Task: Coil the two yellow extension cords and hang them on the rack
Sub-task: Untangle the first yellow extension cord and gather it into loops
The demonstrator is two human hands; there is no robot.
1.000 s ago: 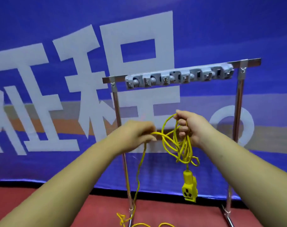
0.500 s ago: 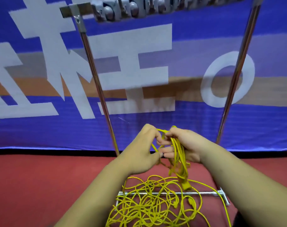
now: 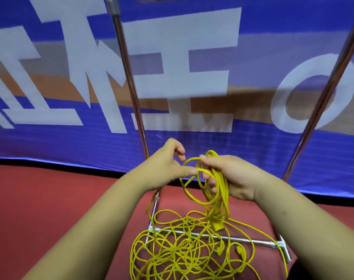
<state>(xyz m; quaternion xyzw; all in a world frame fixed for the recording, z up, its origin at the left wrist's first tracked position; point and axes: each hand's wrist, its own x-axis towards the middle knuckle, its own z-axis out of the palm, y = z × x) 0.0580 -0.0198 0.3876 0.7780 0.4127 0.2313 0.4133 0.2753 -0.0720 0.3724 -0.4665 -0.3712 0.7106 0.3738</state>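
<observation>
A: Red floor [image 3: 51, 199] along the bottom of the frame. How much is coiled?
B: Little, I'd judge. Most of the yellow cord [image 3: 182, 253] lies tangled over the rack's base bar [image 3: 252, 240], low centre.
A: The hands?
B: Mid-frame, the right hand [image 3: 232, 176] has its fingers curled round a few loops [image 3: 218, 190]. The left hand [image 3: 166, 168] meets the next loop with its thumb tip. I can't tell whether it grips.
A: Anything hung?
B: Nothing on the upright [image 3: 129, 77] before the blue banner [image 3: 51, 142].
</observation>
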